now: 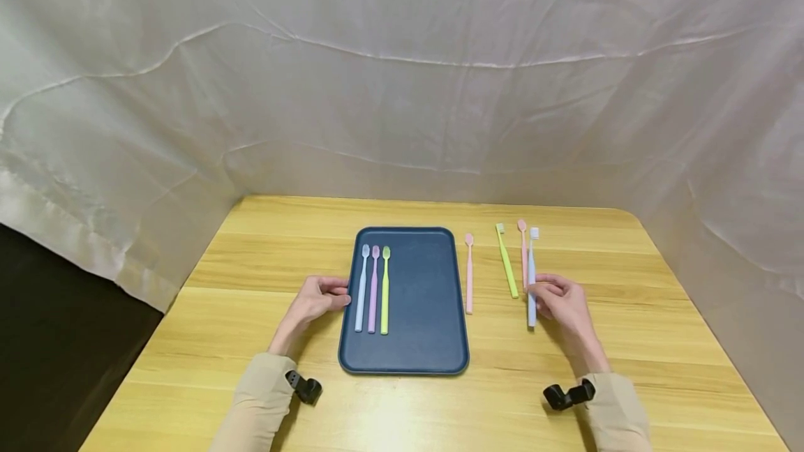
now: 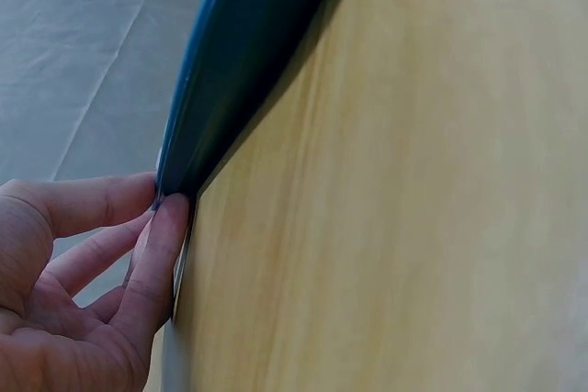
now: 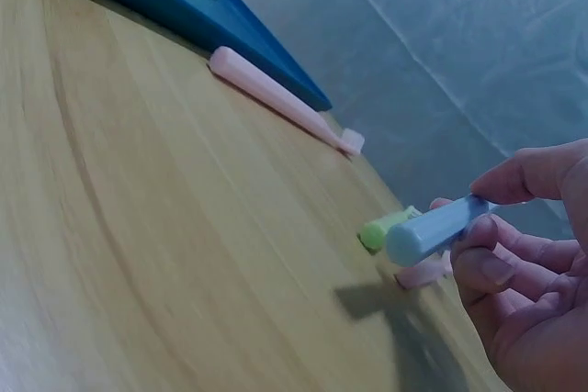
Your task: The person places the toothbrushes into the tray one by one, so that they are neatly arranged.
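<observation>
My right hand [image 1: 563, 304] pinches a light-blue toothbrush [image 1: 532, 277] between thumb and fingers, its bristle head pointing to the far side. In the right wrist view the handle end of this blue toothbrush [image 3: 432, 231] stands above the table. My left hand [image 1: 317, 300] grips the left rim of a dark blue tray [image 1: 421, 354], thumb and index finger meeting at the edge [image 2: 179, 167]. On the tray's left half lie a light-blue toothbrush [image 1: 361, 298], a purple toothbrush [image 1: 373, 298] and a yellow-green toothbrush [image 1: 385, 298], side by side, heads away from me.
Right of the tray a pink toothbrush [image 1: 469, 277] lies on the wooden table [image 1: 220, 340]. Farther right are a slanted green toothbrush [image 1: 508, 264] and another pink toothbrush [image 1: 524, 250], partly behind the held one. A pale curtain [image 1: 402, 110] hangs behind the table.
</observation>
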Demonstrator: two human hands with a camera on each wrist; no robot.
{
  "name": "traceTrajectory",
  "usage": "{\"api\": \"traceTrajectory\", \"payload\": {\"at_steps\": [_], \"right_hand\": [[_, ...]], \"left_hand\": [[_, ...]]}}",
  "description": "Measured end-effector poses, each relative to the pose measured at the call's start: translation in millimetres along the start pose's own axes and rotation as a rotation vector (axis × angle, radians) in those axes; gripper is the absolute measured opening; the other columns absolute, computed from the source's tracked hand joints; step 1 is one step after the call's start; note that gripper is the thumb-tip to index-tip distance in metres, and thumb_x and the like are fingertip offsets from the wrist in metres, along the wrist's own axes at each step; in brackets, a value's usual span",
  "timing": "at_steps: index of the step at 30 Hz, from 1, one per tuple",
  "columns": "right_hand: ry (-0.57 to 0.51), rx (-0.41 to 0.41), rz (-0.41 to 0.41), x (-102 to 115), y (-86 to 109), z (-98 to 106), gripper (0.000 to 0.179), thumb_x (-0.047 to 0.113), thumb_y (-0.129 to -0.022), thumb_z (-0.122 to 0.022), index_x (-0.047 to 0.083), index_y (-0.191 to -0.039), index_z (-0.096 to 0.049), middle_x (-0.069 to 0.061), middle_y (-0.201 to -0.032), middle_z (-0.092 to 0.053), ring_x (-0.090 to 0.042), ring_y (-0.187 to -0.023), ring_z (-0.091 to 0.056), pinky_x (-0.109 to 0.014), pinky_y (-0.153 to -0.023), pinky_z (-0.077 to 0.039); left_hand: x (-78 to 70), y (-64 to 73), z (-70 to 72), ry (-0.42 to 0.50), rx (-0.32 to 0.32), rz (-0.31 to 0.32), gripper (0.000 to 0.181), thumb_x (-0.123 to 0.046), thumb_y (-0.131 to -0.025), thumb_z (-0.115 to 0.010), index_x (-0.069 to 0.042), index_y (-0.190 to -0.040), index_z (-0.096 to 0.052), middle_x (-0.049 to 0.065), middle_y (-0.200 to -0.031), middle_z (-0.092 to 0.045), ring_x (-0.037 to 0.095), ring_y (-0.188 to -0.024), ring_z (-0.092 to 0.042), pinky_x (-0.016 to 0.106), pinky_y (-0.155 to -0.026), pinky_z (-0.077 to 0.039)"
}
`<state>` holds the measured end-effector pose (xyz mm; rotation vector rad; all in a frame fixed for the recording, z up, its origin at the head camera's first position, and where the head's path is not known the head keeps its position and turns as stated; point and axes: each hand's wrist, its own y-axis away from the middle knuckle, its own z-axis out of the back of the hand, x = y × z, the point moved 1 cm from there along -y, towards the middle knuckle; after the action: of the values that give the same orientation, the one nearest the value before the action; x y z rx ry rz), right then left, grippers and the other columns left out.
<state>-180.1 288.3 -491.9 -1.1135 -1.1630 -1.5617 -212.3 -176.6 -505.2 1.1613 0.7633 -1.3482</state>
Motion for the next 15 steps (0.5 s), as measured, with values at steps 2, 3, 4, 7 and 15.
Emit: {"api": "traceTrajectory", "payload": {"at_steps": [2, 3, 4, 7, 15], "right_hand": [[0.002, 0.019, 0.012, 1.0, 0.5, -2.8, 0.041, 0.011, -0.092, -0.07, -0.008, -0.126, -0.056, 0.014, -0.074, -0.074, 0.0, -0.055, -0.053, -0.017, -0.049, -0.042], [0.005, 0.026, 0.017, 1.6, 1.0, -4.3, 0.042, 0.01, -0.092, -0.07, -0.009, -0.127, -0.056, 0.014, -0.074, -0.074, 0.0, -0.055, -0.053, -0.017, -0.049, -0.042], [0.004, 0.031, 0.023, 2.4, 1.6, -5.9, 0.042, 0.01, -0.092, -0.07, -0.01, -0.127, -0.056, 0.013, -0.075, -0.074, -0.001, -0.055, -0.053, -0.017, -0.049, -0.042], [-0.001, 0.054, 0.038, 4.0, 3.7, -10.5, 0.044, 0.009, -0.093, -0.069, -0.013, -0.128, -0.053, 0.013, -0.075, -0.074, -0.001, -0.056, -0.054, -0.018, -0.049, -0.042], [-0.075, 0.11, 0.047, 5.8, 8.8, -24.5, 0.044, 0.005, -0.093, -0.068, -0.014, -0.128, -0.05, 0.007, -0.079, -0.075, -0.003, -0.057, -0.058, -0.017, -0.047, -0.042]], "left_hand": [[0.1, -0.1, 0.1, 0.003, 0.003, -0.001, 0.043, 0.001, -0.084, -0.072, 0.014, -0.124, -0.063, 0.027, -0.106, -0.072, 0.009, -0.084, -0.066, 0.016, -0.073, -0.053], [0.1, -0.1, 0.2, 0.004, 0.004, 0.0, 0.043, 0.001, -0.084, -0.072, 0.014, -0.125, -0.063, 0.027, -0.107, -0.072, 0.009, -0.084, -0.066, 0.016, -0.073, -0.053], [0.0, -0.2, 0.2, 0.004, 0.004, 0.001, 0.043, 0.001, -0.084, -0.072, 0.014, -0.125, -0.063, 0.027, -0.106, -0.072, 0.008, -0.084, -0.066, 0.016, -0.073, -0.053], [-0.1, -0.5, 0.2, 0.005, 0.002, 0.002, 0.043, 0.001, -0.084, -0.072, 0.014, -0.124, -0.063, 0.027, -0.106, -0.072, 0.008, -0.083, -0.065, 0.016, -0.073, -0.053], [1.0, -1.0, 0.2, -0.006, -0.01, 0.005, 0.043, 0.002, -0.083, -0.072, 0.013, -0.123, -0.064, 0.025, -0.104, -0.073, 0.007, -0.081, -0.064, 0.016, -0.073, -0.052]]}}
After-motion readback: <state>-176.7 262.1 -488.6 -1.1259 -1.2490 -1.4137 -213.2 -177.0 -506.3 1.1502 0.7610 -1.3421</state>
